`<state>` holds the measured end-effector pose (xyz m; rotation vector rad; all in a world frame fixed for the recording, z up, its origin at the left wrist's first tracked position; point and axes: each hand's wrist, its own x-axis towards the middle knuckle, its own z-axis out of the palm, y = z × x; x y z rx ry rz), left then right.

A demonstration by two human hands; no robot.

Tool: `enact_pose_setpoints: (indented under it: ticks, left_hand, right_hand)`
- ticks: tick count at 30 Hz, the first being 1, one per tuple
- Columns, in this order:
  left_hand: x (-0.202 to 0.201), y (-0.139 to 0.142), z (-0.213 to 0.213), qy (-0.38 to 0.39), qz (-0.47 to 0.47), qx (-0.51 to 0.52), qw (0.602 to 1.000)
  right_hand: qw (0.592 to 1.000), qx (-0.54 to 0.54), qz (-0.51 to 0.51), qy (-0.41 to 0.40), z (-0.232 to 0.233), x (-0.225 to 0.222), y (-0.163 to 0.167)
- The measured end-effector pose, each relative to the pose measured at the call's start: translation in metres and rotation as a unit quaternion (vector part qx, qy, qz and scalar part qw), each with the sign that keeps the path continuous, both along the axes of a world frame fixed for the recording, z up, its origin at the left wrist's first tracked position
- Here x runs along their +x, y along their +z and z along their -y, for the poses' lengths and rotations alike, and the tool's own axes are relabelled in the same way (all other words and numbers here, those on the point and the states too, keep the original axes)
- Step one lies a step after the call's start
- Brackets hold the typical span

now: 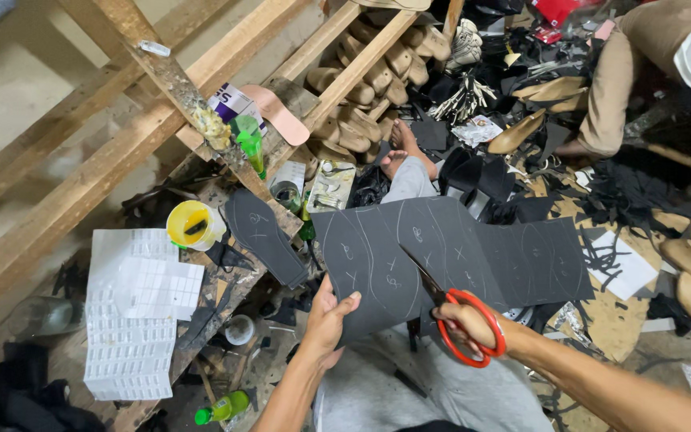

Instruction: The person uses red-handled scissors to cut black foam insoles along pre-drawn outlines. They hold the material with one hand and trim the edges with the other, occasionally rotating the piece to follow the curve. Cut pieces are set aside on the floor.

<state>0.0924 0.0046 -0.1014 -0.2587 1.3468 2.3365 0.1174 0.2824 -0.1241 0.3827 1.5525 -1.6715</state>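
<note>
My left hand point(327, 320) grips the near edge of a large dark grey sheet point(521, 256) marked with chalk outlines of shoe soles. My right hand point(467, 324) holds red-handled scissors point(459, 314) whose blades bite into the sheet's lower edge along a drawn line. The sheet hangs over my lap, above my grey trousers point(409, 392). A cut-out dark sole piece point(261, 234) lies to the left on a low wooden bench.
A yellow glue pot point(192, 224), green bottles point(249, 142), white plastic trays point(133, 312) and a tin sit on the bench. Wooden racks point(361, 72) hold tan shoe lasts. Black offcuts litter the floor at right, where another person point(641, 72) sits.
</note>
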Motion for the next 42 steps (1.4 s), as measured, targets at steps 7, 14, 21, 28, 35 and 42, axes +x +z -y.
enact_pose_setpoints:
  ticks: [7, 14, 21, 28, 35, 42]
  left_hand:
    - [0.021, 0.008, -0.011, -0.016, 0.05, -0.023, 0.998]
    - [0.028, 0.018, -0.008, -0.012, 0.069, 0.03, 0.997]
    - [0.044, 0.034, -0.019, 0.018, 0.194, 0.091, 0.977]
    - [0.051, 0.013, -0.004, -0.035, 0.07, 0.132, 0.988]
    - [0.063, 0.018, 0.0, -0.045, 0.147, 0.163, 0.975]
    - [0.052, 0.032, 0.01, 0.081, 0.134, 0.098, 0.983]
  right_hand:
    - [0.998, 0.045, 0.047, 0.006, 0.008, -0.034, 0.031]
    - [0.996, 0.055, -0.064, 0.035, 0.023, -0.033, 0.022]
    - [0.994, 0.096, 0.038, 0.032, 0.02, -0.062, 0.048]
    - [0.993, 0.103, -0.047, 0.036, 0.028, -0.054, 0.035]
    - [0.995, 0.059, -0.008, -0.082, 0.039, -0.057, 0.026]
    - [0.982, 0.068, -0.156, -0.087, 0.029, -0.044, 0.022]
